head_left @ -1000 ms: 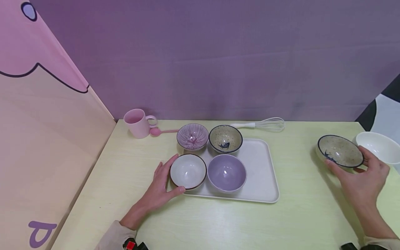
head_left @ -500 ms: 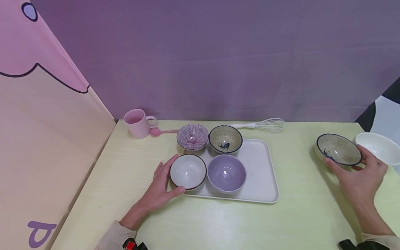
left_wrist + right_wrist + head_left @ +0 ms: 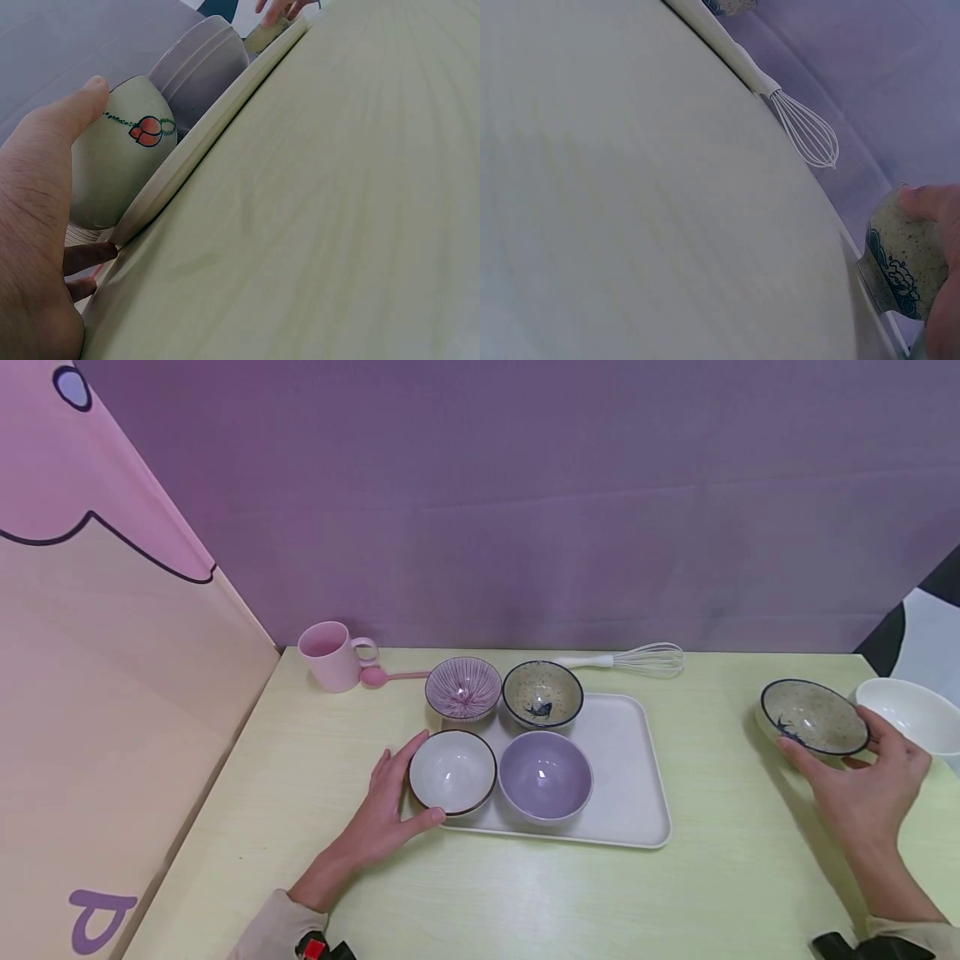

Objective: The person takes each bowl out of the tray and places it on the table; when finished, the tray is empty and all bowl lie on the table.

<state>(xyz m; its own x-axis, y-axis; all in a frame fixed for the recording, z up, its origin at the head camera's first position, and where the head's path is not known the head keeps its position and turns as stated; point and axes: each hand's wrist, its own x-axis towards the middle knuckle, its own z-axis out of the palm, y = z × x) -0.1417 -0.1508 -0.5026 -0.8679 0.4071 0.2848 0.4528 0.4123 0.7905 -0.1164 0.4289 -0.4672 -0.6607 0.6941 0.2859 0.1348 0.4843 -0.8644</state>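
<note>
A white bowl (image 3: 452, 772) with a brown rim sits at the tray's left edge. My left hand (image 3: 386, 814) holds it from the left, thumb at the near side and fingers along the far left; the left wrist view shows a red painted motif (image 3: 147, 131) on its outside. Far to the right, my right hand (image 3: 873, 777) grips a speckled bowl (image 3: 816, 717) with a dark blue rim, thumb at its near edge. That bowl is slightly tilted. Its blue-patterned side (image 3: 900, 262) shows in the right wrist view; the right hand's other fingers are mostly hidden.
On or at the white tray (image 3: 626, 777) stand a lilac bowl (image 3: 545, 777), a purple-striped bowl (image 3: 463, 688) and another speckled bowl (image 3: 542, 693). Behind are a pink mug (image 3: 333, 658), a pink spoon (image 3: 375, 677) and a whisk (image 3: 645, 660). A white bowl (image 3: 911, 714) stands at the right edge.
My right hand and the speckled bowl have shifted slightly away from me and a little left. The left hand and the bowls around the tray stay put.
</note>
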